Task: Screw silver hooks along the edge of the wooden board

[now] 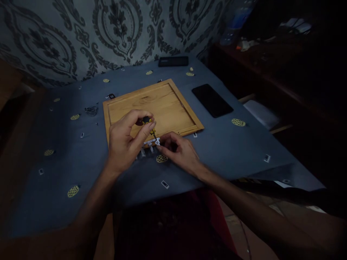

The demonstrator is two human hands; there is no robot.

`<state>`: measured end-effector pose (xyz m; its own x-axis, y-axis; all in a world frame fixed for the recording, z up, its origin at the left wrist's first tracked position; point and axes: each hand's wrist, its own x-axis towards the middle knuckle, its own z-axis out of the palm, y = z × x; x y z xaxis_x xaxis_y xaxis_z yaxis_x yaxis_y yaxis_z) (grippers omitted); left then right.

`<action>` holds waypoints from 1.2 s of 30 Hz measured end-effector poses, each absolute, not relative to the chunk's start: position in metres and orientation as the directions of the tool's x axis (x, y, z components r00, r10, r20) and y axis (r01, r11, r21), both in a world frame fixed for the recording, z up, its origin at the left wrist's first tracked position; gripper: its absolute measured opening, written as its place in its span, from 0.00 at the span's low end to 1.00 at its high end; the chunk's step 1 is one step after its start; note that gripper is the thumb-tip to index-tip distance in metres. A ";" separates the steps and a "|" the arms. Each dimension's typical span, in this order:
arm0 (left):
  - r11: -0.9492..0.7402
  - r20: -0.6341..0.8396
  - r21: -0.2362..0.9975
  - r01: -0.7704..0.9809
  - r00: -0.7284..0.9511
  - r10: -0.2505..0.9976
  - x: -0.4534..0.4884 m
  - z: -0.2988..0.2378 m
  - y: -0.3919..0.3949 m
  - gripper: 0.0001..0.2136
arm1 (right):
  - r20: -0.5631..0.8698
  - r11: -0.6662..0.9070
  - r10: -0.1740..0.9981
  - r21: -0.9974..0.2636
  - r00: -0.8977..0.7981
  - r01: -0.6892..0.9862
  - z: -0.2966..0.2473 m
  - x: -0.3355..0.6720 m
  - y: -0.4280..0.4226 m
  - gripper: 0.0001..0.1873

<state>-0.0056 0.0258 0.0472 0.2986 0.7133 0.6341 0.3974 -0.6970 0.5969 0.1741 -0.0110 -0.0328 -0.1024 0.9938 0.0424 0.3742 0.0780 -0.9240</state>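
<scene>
A framed wooden board [146,104] lies on the blue tablecloth, and a metal hook rail [151,143] sits along its near edge, its hooks pointing toward me. My left hand [123,141] is closed round the handle of a small yellow-and-black screwdriver [147,120], over the board's near part. The screwdriver slants down, its tip at the rail's right end. From the right, my right hand [184,151] pinches at that same end of the rail, thumb and fingers close to the tip. The fingers partly hide the contact, and my left hand covers the rail's left end.
A black phone [212,100] lies right of the board, and a dark phone-like object [173,61] lies by the patterned wall covering. Left of the board is a small clump of thin metallic items [91,110]. A plastic bottle [235,23] stands on the dark furniture at right.
</scene>
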 end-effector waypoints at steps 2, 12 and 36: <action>-0.688 0.616 0.624 0.371 0.308 0.725 -0.005 0.047 0.025 0.03 | 0.058 0.097 0.992 -0.912 -0.110 0.398 -0.033 0.175 -0.011 0.17; -0.568 0.490 0.804 0.179 0.341 0.802 0.017 0.048 0.015 0.05 | 0.092 0.197 0.971 -0.834 -0.221 0.516 -0.032 0.176 -0.010 0.17; -0.379 0.396 0.917 -0.124 0.171 0.902 0.050 0.030 0.046 0.19 | 0.109 0.212 0.969 -0.823 -0.220 0.526 -0.032 0.176 -0.008 0.16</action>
